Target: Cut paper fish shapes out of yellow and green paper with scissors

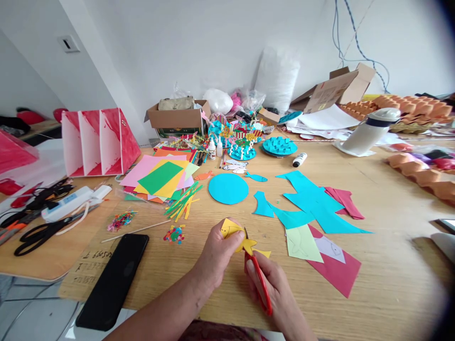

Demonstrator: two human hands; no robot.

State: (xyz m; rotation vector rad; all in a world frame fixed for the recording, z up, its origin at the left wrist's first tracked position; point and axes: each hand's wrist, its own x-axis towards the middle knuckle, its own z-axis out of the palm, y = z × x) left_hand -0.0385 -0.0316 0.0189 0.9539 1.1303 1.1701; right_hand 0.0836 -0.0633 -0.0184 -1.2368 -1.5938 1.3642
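My left hand (219,251) pinches a yellow paper fish (232,229), partly cut out along a drawn outline, its tail toward my right hand. In my right hand (272,282) are red-handled scissors (262,284), their blades up at the paper beside the tail. A yellow offcut (263,253) shows just past the scissors. Beyond my hands lies a blue paper circle (228,188), with an orange paper fish (204,176) and a blue paper fish (256,177) behind it. To the right rests a pale green sheet (304,242) with a fish drawn on it.
Blue paper scraps (313,196) and a red sheet (339,270) lie at right. Stacked coloured paper (161,177), yellow-green strips (183,201) and a black phone (113,282) are on the left. Glue bottles (212,149) and decorated blue plates (279,147) stand farther back.
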